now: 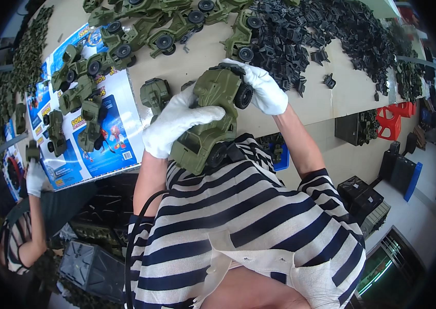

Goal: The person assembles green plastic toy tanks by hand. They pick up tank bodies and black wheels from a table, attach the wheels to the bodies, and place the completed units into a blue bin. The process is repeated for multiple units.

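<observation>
An olive-green toy jeep (210, 133) with black wheels is held up at a tilt in front of my chest. My left hand (179, 121), in a white glove, grips its middle, the thumb lying across the body. My right hand (263, 87), gloved too, closes on the far end beside a black wheel; its fingertips are partly hidden behind the jeep. A loose green toy body (155, 94) lies on the table just past my left hand.
More green toy jeeps (164, 42) crowd the table's far side. Small black plastic parts (279, 51) are heaped at the far right. Printed blue-and-white sheets (117, 123) lie at left, near a co-worker's gloved hand (35, 177). Black crates (359, 195) stand below at right.
</observation>
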Tool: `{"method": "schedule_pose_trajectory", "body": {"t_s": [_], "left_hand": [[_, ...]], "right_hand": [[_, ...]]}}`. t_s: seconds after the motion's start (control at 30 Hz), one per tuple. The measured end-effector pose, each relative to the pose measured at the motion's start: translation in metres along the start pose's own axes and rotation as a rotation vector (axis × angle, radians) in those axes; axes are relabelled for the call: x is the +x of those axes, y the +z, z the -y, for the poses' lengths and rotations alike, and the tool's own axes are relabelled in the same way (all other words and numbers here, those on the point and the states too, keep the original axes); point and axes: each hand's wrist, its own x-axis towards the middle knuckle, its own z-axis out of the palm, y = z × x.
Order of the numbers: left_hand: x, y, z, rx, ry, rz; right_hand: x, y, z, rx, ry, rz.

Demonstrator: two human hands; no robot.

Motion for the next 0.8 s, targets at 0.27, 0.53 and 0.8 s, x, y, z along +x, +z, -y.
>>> {"method": "schedule_pose_trajectory", "body": {"t_s": [0.27, 0.53, 0.8], "left_hand": [[-0.001, -0.002, 0.001, 0.059, 0.023, -0.005], [0.004, 0.008, 0.013, -0.037, 0.081, -0.078], [0.013, 0.001, 0.076, 0.500, 0.478, -0.328]], "right_hand": [[0.000, -0.005, -0.005, -0.131, -0.037, 0.018], [0.011, -0.008, 0.015, -0.560, -0.113, 0.115], [0.007, 0.053, -0.039, -0.581, -0.377, -0.360]]}}
